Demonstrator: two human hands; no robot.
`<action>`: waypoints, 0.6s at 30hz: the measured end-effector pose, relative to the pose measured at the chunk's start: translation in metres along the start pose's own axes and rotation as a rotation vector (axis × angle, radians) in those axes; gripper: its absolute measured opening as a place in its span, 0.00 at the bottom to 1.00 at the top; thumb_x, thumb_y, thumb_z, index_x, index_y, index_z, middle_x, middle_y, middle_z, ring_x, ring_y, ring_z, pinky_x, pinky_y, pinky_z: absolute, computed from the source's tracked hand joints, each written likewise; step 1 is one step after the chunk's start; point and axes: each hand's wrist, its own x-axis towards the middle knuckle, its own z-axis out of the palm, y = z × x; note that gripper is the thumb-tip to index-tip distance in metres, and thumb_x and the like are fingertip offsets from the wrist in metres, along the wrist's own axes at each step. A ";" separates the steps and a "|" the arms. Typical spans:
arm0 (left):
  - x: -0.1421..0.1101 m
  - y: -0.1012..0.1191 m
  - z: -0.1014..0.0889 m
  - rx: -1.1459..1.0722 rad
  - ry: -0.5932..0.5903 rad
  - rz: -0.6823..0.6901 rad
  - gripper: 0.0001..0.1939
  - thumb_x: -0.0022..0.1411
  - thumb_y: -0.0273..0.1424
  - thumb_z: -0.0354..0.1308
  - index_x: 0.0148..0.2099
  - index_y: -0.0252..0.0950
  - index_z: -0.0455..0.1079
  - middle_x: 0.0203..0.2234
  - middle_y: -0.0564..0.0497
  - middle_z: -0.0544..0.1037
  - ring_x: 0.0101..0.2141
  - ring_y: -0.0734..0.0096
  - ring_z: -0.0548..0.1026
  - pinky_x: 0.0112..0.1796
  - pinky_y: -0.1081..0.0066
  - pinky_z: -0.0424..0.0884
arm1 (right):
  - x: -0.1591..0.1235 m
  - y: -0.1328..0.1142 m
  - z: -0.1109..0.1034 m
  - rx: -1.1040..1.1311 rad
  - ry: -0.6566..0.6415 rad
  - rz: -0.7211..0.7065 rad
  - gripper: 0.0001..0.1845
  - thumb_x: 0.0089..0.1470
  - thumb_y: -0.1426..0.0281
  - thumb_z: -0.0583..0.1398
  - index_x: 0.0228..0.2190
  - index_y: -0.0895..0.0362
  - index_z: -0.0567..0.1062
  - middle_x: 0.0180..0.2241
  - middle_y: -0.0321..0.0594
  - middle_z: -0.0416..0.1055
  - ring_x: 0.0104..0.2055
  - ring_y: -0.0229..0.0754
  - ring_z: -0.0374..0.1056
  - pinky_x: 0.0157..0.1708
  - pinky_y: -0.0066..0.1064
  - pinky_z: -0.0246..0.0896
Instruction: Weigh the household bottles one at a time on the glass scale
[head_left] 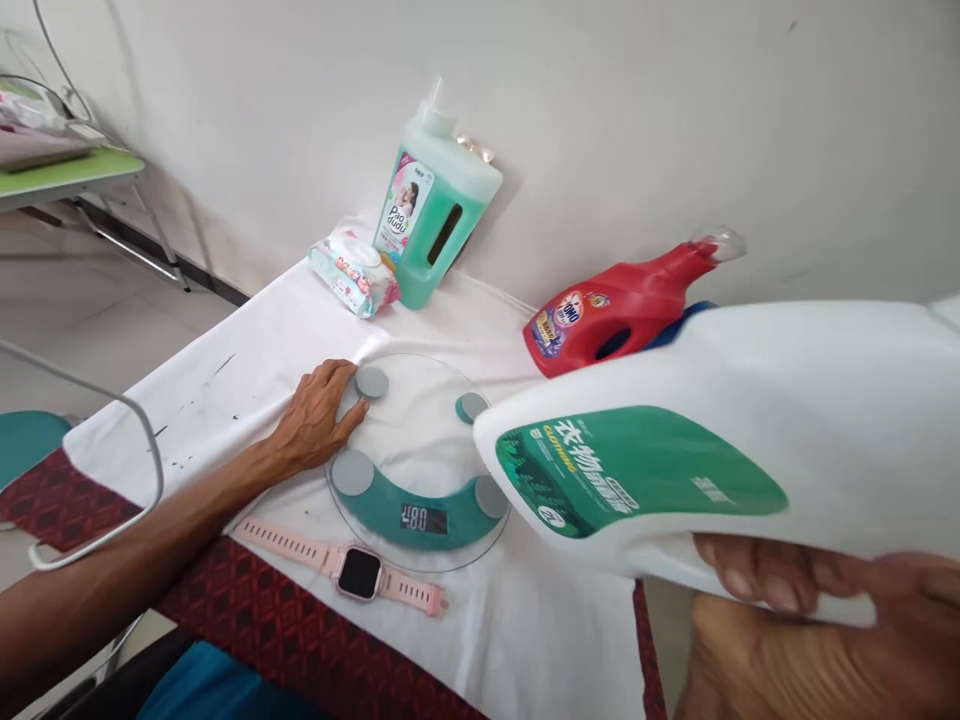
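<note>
My right hand [795, 600] is wrapped round the handle of a large white bottle [825, 400] with a green label reading "CLOTHING". The bottle is held tilted in the air, its base towards the scale and overlapping the scale's right edge in view. My left hand [319, 415] rests at the left rim of a round glass bathroom scale [427, 440], fingers spread and touching its edge. The scale lies on the white cloth, with grey round pads, a teal band and a lit display. Just in front of it a pink smartwatch [358, 573] is stretched out flat.
Against the wall a green liquid bottle [442, 190] stands tilted beside a pack of wipes [354, 272]. A red OMO detergent bottle [622, 310] leans at the back right. A white cable [142, 430] loops over my left forearm. A green-topped table [67, 172] stands far left.
</note>
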 end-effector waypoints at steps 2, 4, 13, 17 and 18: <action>0.000 -0.001 0.000 -0.012 -0.004 0.009 0.22 0.71 0.41 0.51 0.61 0.35 0.65 0.59 0.35 0.72 0.57 0.46 0.72 0.57 0.41 0.68 | -0.007 0.005 0.023 0.077 -0.061 0.004 0.21 0.34 0.66 0.65 0.09 0.50 0.56 0.10 0.30 0.41 0.12 0.32 0.39 0.12 0.31 0.30; 0.000 -0.002 -0.001 -0.016 -0.009 0.011 0.21 0.71 0.40 0.50 0.61 0.35 0.65 0.58 0.36 0.72 0.56 0.47 0.72 0.57 0.41 0.69 | -0.015 0.014 0.045 0.117 -0.129 0.017 0.23 0.34 0.65 0.68 0.09 0.52 0.57 0.10 0.28 0.44 0.11 0.30 0.42 0.11 0.29 0.35; 0.003 -0.003 0.002 0.028 -0.022 0.022 0.19 0.71 0.40 0.50 0.59 0.37 0.64 0.57 0.38 0.73 0.54 0.50 0.71 0.54 0.47 0.70 | -0.028 0.049 0.085 0.173 -0.226 -0.055 0.21 0.41 0.66 0.68 0.13 0.52 0.60 0.11 0.24 0.47 0.11 0.28 0.46 0.10 0.26 0.42; 0.005 -0.004 0.005 0.065 -0.028 0.027 0.20 0.71 0.41 0.51 0.59 0.37 0.64 0.57 0.39 0.73 0.55 0.50 0.71 0.54 0.48 0.69 | -0.018 0.056 0.080 0.099 -0.337 -0.133 0.26 0.50 0.54 0.67 0.17 0.51 0.60 0.14 0.25 0.47 0.13 0.28 0.48 0.14 0.28 0.46; 0.005 -0.004 0.005 0.070 -0.029 0.028 0.20 0.71 0.41 0.51 0.59 0.38 0.64 0.57 0.39 0.73 0.55 0.51 0.71 0.54 0.48 0.69 | -0.016 0.058 0.077 0.067 -0.349 -0.133 0.27 0.51 0.50 0.66 0.18 0.50 0.60 0.15 0.26 0.49 0.14 0.29 0.51 0.16 0.30 0.50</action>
